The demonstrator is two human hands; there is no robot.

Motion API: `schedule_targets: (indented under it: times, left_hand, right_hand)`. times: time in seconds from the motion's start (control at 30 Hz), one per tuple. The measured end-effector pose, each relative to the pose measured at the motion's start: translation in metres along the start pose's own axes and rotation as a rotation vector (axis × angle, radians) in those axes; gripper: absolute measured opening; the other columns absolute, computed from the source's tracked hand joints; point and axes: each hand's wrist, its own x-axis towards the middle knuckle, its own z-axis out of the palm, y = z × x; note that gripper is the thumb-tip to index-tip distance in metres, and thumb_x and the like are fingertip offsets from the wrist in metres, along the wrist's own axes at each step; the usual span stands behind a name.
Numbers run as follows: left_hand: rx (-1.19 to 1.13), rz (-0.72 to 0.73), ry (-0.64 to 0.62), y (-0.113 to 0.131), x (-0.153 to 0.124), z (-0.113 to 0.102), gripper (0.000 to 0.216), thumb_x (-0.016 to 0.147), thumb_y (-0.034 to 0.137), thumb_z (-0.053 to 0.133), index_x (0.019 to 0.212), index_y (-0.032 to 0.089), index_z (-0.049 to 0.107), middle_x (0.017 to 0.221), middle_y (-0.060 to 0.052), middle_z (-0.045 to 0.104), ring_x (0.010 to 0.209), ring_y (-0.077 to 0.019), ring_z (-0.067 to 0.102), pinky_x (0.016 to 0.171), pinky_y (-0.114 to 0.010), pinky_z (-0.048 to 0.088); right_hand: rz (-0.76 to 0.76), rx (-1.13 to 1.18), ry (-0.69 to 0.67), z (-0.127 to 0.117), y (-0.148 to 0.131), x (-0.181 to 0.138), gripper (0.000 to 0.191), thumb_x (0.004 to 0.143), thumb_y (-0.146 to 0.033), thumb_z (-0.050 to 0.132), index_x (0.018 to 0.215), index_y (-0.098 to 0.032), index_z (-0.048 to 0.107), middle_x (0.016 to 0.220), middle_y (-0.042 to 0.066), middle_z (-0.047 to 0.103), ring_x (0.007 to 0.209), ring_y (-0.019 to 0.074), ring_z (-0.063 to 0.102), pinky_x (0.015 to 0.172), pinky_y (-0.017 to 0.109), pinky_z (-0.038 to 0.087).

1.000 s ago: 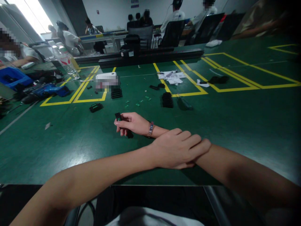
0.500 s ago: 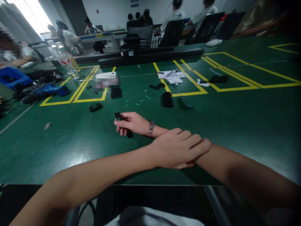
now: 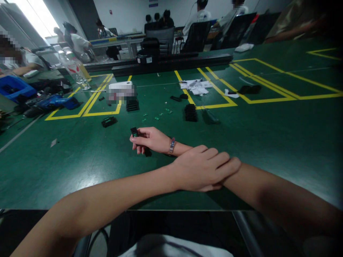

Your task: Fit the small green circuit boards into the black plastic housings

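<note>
Keeping still, right-hand fingers [image 3: 139,141] pinch the black piece [image 3: 134,131] as before.

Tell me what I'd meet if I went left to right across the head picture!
Blue bin, clear bottle with red marks, black part with green on it, right hand holding a small black piece, black stack, white strip, dark scrap.

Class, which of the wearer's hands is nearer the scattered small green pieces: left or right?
Right. The right hand, holding a small black part, is just on the wearer's side of the green pieces; the left hand lies farther back, across the right forearm.
</note>
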Motion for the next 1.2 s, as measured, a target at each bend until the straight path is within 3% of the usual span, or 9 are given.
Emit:
schedule_targets:
  times: [1.2]
  left_hand:
    - [-0.028,-0.008,-0.004,0.0004,0.0005,-0.0002,0.054,0.098,0.034,0.048,0.143,0.005,0.046,0.128,-0.014,0.057,0.103,-0.0253,0.054,0.085,-0.039,0.041]
  right_hand:
    - [-0.009,0.008,-0.01,0.0,0.0012,-0.0001,0.009,0.096,-0.017,0.061,0.09,-0.011,0.06,0.074,0.002,0.068,0.057,0.0086,0.065,0.05,0.017,0.054]
